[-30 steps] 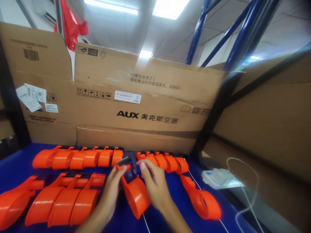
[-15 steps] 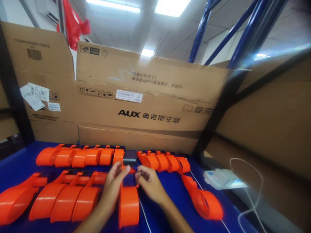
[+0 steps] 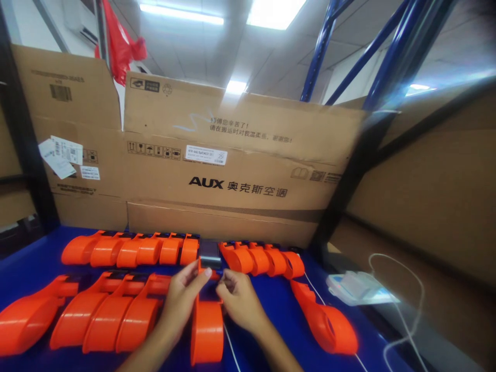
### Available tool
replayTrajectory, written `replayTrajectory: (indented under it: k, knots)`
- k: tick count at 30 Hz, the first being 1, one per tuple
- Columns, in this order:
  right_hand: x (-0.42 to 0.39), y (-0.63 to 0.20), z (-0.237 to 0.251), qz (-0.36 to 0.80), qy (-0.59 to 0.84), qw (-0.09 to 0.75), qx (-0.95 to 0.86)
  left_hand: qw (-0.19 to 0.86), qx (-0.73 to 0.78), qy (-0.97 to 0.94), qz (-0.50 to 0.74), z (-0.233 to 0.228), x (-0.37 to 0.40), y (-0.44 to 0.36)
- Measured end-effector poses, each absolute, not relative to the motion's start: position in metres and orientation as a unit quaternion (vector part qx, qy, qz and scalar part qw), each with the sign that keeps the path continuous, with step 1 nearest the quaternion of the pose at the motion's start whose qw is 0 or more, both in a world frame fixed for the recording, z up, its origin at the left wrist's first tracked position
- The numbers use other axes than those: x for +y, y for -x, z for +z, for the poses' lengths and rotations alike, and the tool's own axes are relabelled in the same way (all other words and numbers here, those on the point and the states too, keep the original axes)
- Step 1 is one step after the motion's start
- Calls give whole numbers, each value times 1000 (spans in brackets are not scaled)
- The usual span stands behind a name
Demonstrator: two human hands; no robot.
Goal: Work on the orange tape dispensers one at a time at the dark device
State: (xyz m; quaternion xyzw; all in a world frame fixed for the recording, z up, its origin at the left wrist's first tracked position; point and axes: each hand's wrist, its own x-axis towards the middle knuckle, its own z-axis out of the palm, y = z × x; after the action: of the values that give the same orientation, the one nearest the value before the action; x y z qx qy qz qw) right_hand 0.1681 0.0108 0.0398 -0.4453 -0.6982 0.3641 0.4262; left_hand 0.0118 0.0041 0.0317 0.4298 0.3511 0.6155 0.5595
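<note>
Between my hands an orange plastic piece [image 3: 207, 330] with a broad rounded end points toward me. A dark, grey-fronted block [image 3: 210, 254] stands at its far end. My left hand [image 3: 186, 292] is closed on the piece's upper left side, thumb on top. My right hand [image 3: 238, 294] has its fingers curled and pinched at the right side, by a small dark part; what is between its fingertips is hidden. Similar orange pieces with dark ends stand in a back row [image 3: 127, 252] and in a nearer left group [image 3: 103, 323].
Another orange piece [image 3: 335, 328] lies on the blue table surface [image 3: 271, 315] to the right. Beyond it are a pale plastic box [image 3: 360, 288] and a white cable [image 3: 418, 294]. A cardboard panel [image 3: 232, 212] stands behind, beside a dark rack post [image 3: 339, 191].
The view has shifted slightly. My right hand's fingers have curled in a little more at the piece's right side; my left hand keeps its hold.
</note>
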Motion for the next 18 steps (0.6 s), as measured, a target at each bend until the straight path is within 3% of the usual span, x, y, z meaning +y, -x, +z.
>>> replayTrajectory:
  k: [18]
  knots:
    - [5, -166, 48, 284, 468, 444, -709, 568, 336, -416, 626, 38, 0, -14]
